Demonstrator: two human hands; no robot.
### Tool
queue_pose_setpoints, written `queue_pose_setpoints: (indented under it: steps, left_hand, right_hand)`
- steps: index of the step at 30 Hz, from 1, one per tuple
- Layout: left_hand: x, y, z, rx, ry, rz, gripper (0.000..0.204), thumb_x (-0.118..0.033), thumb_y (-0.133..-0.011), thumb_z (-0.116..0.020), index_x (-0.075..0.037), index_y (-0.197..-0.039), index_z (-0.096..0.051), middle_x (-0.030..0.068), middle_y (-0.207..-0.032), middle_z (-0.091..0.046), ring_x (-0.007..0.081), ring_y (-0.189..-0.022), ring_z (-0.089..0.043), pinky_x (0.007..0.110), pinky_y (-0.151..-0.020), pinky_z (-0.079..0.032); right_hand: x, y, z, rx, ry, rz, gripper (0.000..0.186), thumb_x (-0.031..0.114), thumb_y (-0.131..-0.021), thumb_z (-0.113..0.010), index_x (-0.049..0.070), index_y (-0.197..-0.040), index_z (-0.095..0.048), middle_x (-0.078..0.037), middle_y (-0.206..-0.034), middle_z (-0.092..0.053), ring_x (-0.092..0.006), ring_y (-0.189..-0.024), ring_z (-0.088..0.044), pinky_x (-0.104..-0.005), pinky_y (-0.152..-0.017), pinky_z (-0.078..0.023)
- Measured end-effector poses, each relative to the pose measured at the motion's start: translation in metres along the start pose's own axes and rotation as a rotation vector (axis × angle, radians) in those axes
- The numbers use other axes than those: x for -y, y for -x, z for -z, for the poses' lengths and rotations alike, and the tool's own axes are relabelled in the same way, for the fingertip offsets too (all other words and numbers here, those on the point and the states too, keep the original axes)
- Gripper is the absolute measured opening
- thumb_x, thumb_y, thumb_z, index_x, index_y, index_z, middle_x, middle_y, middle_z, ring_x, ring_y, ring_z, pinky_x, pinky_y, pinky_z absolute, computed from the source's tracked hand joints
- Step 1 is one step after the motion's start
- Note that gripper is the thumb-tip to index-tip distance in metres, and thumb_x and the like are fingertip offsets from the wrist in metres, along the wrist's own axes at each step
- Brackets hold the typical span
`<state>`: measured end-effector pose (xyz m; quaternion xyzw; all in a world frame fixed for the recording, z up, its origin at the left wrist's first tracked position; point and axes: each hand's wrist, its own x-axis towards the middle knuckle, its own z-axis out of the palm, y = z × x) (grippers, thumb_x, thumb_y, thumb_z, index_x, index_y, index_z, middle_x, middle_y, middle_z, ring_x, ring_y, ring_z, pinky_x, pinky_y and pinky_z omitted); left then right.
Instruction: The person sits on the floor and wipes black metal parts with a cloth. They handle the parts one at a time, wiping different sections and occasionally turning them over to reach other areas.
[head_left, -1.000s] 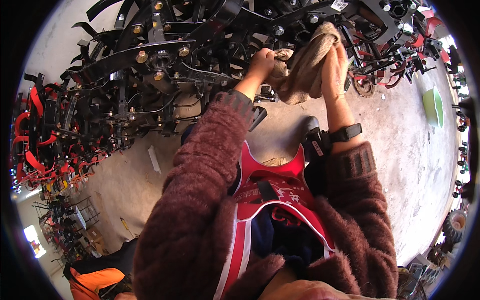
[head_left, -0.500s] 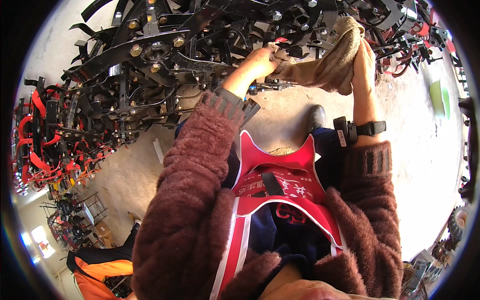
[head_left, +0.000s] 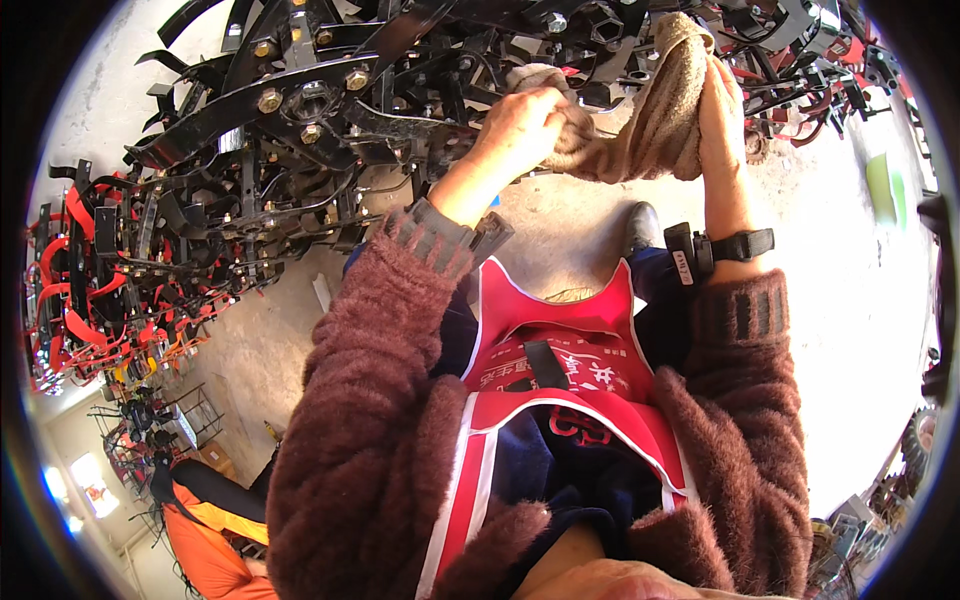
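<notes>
A brown, towel-like rag (head_left: 660,110) hangs in a sagging loop between my two hands, in front of the black bolted metal blades (head_left: 240,125). My left hand (head_left: 522,125) is closed around one bunched end, close to the blades. At the other end, my right hand (head_left: 722,108) grips the cloth from its right side, with its fingertips partly hidden by the folds. Whether the rag touches the metal behind it, I cannot tell.
Red and black curved blades (head_left: 80,260) are piled at the left. Another person in orange and black (head_left: 215,540) is at the lower left. A green object (head_left: 883,190) lies on the floor at the right, and a boot (head_left: 642,228) stands below the rag.
The rag has bunched and now hangs in a deeper loop. My left hand has turned, with cloth now showing above it; my right hand has shifted slightly up. The person in orange has moved.
</notes>
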<state>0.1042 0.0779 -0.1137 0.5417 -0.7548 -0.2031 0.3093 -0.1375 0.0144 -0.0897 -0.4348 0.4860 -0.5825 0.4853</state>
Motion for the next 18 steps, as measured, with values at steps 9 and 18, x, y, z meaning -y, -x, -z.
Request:
queue_pose_setpoints:
  steps: [9,18]
  left_hand:
    - [-0.006,0.028,0.002,0.690,0.152,0.030,0.030,-0.023,-0.091,-0.056,-0.003,-0.112,-0.061,0.0129,-0.095,-0.070,0.0247,-0.089,-0.067,0.038,-0.080,-0.053]
    - [0.095,0.092,-0.128,0.395,0.611,0.846,0.028,-0.016,-0.084,-0.072,0.000,-0.106,-0.067,0.0102,-0.086,-0.068,0.0193,-0.066,-0.065,0.026,-0.058,-0.052]
  right_hand:
    - [-0.007,0.004,-0.009,-0.004,0.102,0.090,0.034,0.027,-0.099,-0.054,0.000,-0.116,-0.063,-0.004,-0.103,-0.067,-0.0114,-0.093,-0.058,-0.0249,-0.085,-0.045]
    - [0.019,0.036,-0.037,0.074,0.006,0.301,0.032,0.020,-0.097,-0.060,-0.003,-0.119,-0.061,-0.008,-0.112,-0.066,-0.0123,-0.104,-0.058,-0.0265,-0.091,-0.046]
